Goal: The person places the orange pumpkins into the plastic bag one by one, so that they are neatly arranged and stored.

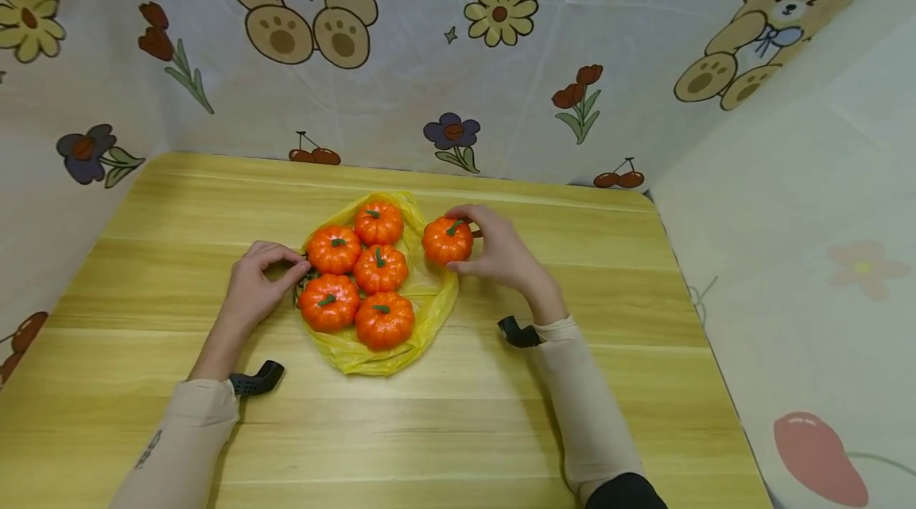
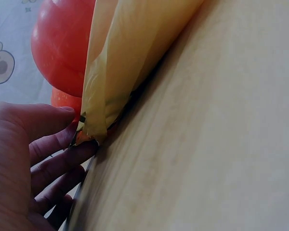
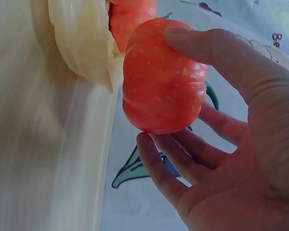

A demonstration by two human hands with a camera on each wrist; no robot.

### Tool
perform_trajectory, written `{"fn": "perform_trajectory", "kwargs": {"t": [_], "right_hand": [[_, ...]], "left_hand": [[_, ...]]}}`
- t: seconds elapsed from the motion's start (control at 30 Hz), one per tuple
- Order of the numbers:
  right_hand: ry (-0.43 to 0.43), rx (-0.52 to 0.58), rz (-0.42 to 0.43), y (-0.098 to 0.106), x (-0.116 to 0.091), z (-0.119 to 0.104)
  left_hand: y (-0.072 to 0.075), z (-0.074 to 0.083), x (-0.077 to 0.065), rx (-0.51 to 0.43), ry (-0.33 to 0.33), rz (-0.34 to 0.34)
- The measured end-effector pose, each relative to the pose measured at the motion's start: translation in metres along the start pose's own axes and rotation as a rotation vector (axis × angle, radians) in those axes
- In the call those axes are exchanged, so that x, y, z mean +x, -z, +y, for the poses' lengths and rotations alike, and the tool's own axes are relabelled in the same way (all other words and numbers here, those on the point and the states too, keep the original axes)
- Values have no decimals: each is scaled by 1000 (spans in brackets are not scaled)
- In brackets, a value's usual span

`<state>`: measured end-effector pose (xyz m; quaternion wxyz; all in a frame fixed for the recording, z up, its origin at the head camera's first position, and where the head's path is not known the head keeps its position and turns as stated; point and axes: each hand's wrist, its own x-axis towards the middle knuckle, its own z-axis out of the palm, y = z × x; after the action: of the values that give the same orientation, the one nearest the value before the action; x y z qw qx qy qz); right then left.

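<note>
Several small orange toy pumpkins [image 1: 381,268] with green stems sit in a yellow plastic bag [image 1: 436,302] spread on the table. My right hand [image 1: 501,250] grips another toy pumpkin [image 1: 445,242] above the bag's right edge, thumb on one side and fingers on the other. From the right wrist, that pumpkin [image 3: 164,79] shows up close with its stem toward the palm. At the bag's left side, my left hand [image 1: 261,278] pinches the bag's edge between thumb and fingers. In the left wrist view, the pinched bag edge [image 2: 94,122] stands up beside a pumpkin [image 2: 62,43].
The wooden table [image 1: 429,437] carries the bag near its middle. Behind it hangs a white cloth [image 1: 415,8] printed with bears and flowers, and it continues along both sides. A black wrist camera mount [image 1: 258,378] sits on the left forearm, another mount [image 1: 518,332] on the right.
</note>
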<state>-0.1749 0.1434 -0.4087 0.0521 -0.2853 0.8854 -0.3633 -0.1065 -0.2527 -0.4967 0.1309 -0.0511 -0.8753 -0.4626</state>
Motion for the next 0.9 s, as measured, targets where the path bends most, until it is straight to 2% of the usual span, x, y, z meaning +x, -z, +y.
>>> {"fn": "perform_trajectory", "kwargs": {"t": [0.2, 0.63, 0.9], "right_hand": [[37, -9, -35, -10, 2, -2], [27, -83, -49, -28, 6, -6], [-8, -125, -41, -35, 7, -6]], "left_hand": [[0, -2, 1, 5, -8, 3], [-1, -4, 0, -4, 0, 1], [0, -3, 0, -16, -2, 4]]}}
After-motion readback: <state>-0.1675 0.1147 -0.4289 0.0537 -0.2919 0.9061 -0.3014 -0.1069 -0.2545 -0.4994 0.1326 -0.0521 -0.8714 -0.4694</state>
